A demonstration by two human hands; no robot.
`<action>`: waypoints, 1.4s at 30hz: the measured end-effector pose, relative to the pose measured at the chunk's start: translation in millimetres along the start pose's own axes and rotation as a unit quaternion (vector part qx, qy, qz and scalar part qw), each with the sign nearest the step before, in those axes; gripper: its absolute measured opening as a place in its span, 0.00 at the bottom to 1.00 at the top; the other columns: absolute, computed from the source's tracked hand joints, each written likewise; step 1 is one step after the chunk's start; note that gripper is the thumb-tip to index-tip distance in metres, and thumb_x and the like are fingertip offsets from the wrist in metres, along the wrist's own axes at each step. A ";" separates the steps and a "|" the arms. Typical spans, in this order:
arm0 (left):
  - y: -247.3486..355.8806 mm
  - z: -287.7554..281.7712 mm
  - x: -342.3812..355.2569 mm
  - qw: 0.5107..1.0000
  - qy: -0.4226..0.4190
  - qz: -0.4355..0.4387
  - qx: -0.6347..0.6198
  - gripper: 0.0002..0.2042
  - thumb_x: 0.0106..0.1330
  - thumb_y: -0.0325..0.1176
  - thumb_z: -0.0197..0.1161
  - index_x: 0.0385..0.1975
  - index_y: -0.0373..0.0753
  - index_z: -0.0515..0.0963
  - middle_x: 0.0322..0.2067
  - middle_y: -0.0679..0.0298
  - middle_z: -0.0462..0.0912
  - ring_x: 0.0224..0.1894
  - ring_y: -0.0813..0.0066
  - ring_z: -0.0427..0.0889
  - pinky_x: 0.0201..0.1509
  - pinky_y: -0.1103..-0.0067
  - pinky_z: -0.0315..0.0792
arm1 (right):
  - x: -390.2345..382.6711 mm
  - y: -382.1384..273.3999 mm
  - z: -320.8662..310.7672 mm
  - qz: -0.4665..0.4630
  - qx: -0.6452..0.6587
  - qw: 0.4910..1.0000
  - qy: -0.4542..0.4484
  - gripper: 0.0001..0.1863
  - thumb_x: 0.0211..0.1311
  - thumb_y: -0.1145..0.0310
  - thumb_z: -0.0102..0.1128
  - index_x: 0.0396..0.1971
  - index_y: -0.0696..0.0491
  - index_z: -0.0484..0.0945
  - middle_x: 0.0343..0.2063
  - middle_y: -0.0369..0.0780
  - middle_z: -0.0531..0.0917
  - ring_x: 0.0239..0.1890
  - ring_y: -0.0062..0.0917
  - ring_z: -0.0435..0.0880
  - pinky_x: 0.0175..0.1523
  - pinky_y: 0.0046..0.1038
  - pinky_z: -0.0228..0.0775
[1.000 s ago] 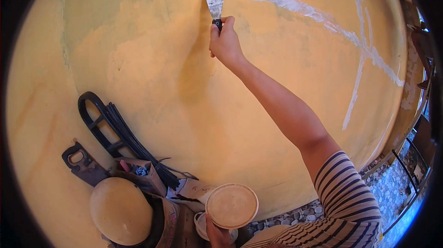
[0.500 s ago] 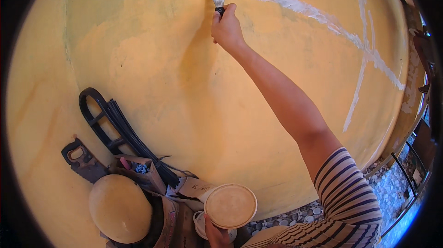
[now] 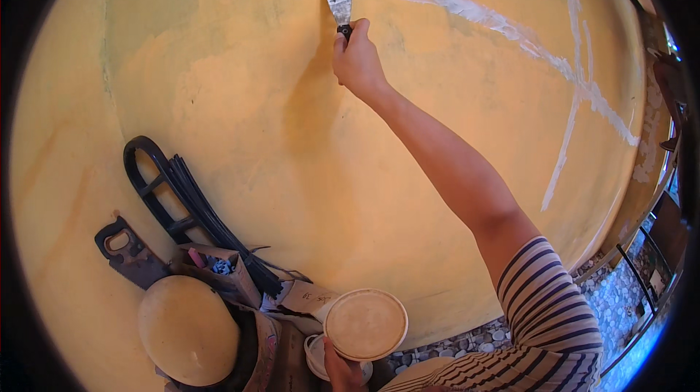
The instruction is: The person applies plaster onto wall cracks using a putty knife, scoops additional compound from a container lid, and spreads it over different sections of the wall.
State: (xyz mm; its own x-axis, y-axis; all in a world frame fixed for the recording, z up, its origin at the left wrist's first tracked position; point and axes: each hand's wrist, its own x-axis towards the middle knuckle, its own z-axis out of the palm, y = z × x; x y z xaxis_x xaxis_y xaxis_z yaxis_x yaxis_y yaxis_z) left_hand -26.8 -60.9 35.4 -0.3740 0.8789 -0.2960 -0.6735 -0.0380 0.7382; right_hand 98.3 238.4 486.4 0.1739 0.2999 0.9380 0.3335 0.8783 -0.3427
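Observation:
My right hand (image 3: pixel 359 60) grips the black handle of a putty knife (image 3: pixel 337 0), its white-smeared blade against the yellow wall (image 3: pixel 233 78), at the left end of a long white filler streak (image 3: pixel 481 16). A crossing white streak (image 3: pixel 560 162) runs down the wall at the right. Low in the view my left hand (image 3: pixel 339 364) holds a round beige lid-like disc (image 3: pixel 365 324) by its left edge, above a white container (image 3: pixel 317 355).
At lower left are a handsaw (image 3: pixel 131 253), a looped black plastic piece (image 3: pixel 153 189), a pale dome (image 3: pixel 188 330) and cardboard boxes (image 3: pixel 302 297). A pebble-patterned floor (image 3: pixel 485 334) borders the wall. Dark metal bars (image 3: pixel 638 275) stand at the right.
The putty knife and my right hand rose on the wall, then came back down a little. My left hand and the disc stay nearly still.

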 end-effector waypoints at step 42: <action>1.3 -3.4 8.9 1.000 -0.021 0.008 -0.006 0.26 0.78 0.52 0.37 0.65 0.40 0.65 0.62 0.60 0.71 0.63 0.65 0.71 0.66 0.70 0.67 | -10.6 -8.4 -12.7 -0.018 -0.098 0.995 -0.030 0.14 0.67 0.68 0.48 0.40 0.61 0.56 0.26 0.62 0.78 0.30 0.60 0.79 0.36 0.55 0.71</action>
State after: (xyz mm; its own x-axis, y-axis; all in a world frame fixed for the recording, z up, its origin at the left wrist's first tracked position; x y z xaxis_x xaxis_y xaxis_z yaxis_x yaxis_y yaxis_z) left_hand -33.1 -54.6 31.7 -0.3591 0.8969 -0.2583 -0.6748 -0.0584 0.7357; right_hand 105.4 223.1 478.7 0.1047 0.2961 0.9494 0.5140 0.8012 -0.3065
